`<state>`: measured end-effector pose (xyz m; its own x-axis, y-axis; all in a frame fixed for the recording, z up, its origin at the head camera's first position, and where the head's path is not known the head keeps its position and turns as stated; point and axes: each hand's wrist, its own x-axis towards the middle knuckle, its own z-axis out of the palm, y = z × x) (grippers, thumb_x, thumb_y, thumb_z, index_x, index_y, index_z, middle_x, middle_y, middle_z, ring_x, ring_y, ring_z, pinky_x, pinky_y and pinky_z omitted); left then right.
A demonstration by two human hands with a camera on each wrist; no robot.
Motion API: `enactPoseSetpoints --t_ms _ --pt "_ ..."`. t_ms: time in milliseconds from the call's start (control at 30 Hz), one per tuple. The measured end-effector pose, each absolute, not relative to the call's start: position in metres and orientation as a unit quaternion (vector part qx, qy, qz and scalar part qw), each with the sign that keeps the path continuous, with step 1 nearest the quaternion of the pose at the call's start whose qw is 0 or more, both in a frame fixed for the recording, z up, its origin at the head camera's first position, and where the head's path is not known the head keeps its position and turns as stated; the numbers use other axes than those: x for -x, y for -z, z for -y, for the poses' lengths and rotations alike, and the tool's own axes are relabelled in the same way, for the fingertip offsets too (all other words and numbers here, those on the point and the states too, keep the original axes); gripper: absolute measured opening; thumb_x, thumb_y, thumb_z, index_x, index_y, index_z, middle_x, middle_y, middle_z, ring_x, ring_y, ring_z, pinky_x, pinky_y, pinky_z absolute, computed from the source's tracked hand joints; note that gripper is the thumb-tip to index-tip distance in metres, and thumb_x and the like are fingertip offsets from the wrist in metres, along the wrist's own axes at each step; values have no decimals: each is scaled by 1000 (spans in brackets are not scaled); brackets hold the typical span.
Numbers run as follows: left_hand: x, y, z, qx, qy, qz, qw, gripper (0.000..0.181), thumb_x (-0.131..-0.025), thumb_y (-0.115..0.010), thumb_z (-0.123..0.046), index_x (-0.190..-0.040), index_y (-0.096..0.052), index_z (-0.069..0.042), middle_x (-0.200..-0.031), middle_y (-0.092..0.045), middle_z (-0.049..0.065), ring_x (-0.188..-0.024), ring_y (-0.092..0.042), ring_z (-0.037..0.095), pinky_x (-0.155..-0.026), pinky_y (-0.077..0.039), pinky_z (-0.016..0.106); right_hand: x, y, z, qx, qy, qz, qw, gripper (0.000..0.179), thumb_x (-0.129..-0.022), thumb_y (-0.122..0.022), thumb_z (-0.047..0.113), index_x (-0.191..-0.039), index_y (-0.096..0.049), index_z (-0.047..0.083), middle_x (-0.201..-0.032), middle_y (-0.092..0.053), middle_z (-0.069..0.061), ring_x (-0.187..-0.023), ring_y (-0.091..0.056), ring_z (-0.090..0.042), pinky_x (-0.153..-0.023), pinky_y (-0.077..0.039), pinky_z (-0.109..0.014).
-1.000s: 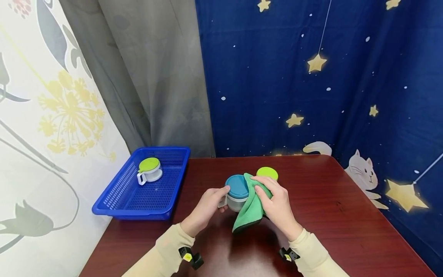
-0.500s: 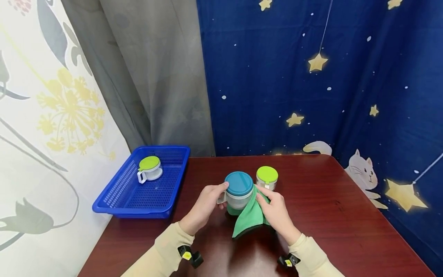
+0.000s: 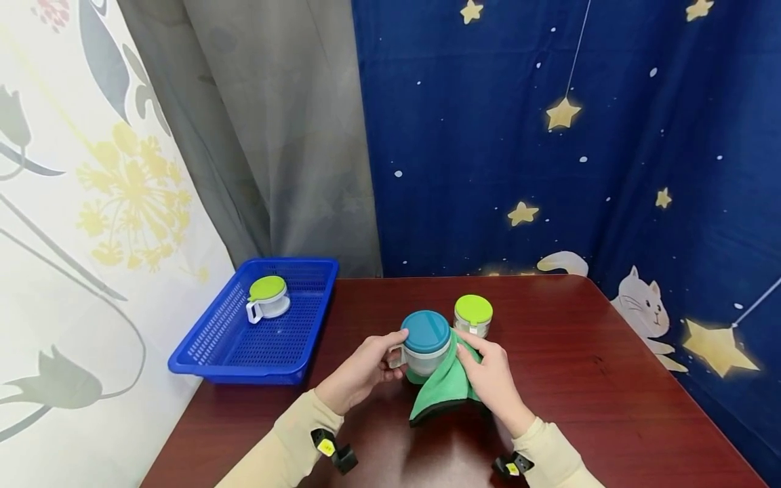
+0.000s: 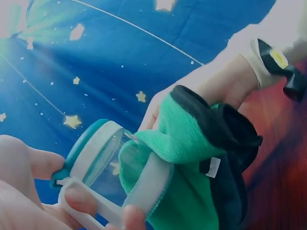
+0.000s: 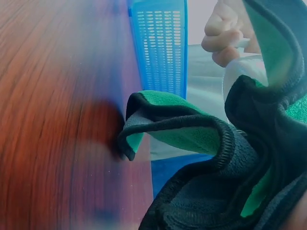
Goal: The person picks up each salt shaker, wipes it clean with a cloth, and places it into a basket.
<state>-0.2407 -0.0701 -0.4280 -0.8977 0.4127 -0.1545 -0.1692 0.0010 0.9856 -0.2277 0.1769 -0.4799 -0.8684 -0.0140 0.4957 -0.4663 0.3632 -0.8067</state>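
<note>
A clear jar [image 3: 425,362] with a blue lid [image 3: 427,331] and a white side handle [image 4: 91,206] is held above the table. My left hand [image 3: 365,369] grips it by that handle, thumb at the lid's edge. My right hand [image 3: 491,373] holds a green cloth [image 3: 448,386] with dark edging against the jar's right side and under its base. In the left wrist view the cloth [image 4: 187,129] wraps the jar's bottom end. The right wrist view is mostly filled by the cloth's dark underside [image 5: 206,191], and the right fingers are largely hidden there.
Just behind the right hand stands a second jar [image 3: 474,318] with a lime-green lid. A blue plastic basket [image 3: 253,371] sits at the table's left, holding another lime-lidded jar [image 3: 268,298] with a white handle. The dark red table [image 3: 610,407] ends at curtains behind.
My right hand has brought the cloth down from the lid's right edge to the jar's side and base, uncovering the lid and the jar behind. The left hand keeps its grip.
</note>
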Motion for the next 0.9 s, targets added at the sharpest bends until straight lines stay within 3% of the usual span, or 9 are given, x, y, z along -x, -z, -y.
enactPoseSetpoints --t_ms 200,467,700,900 --pt "239 429 69 -107 -709 -656 235 36 -98 -62 -43 -85 -65 -9 -69 -36 2 -77 -55 25 -72 -51 33 225 475 -180 -163 -545 795 214 31 -98 -66 11 -128 -70 20 -126 -68 4 -116 -62 -15 -91 -48 -21" --pt "239 431 71 -132 -696 -673 215 47 -98 -60 -48 -85 -63 -3 -65 -32 4 -65 -56 23 -65 -51 33 227 453 -191 -231 -479 812 238 34 -98 -68 13 -129 -68 24 -129 -65 6 -122 -59 -15 -98 -46 -22" --pt "237 433 74 -162 -655 -713 190 52 -96 -58 -52 -85 -69 -2 -71 -59 18 -59 -57 22 -57 -45 28 233 442 -199 -281 -353 840 302 38 -92 -73 10 -125 -71 28 -122 -66 12 -116 -58 -12 -96 -49 -33" --pt "237 430 76 -177 -647 -719 183 48 -97 -59 -49 -83 -72 -5 -77 -61 28 -59 -58 24 -56 -45 28 232 436 -198 -306 -348 832 304 40 -92 -72 9 -127 -70 28 -123 -64 14 -116 -57 -10 -96 -49 -33"
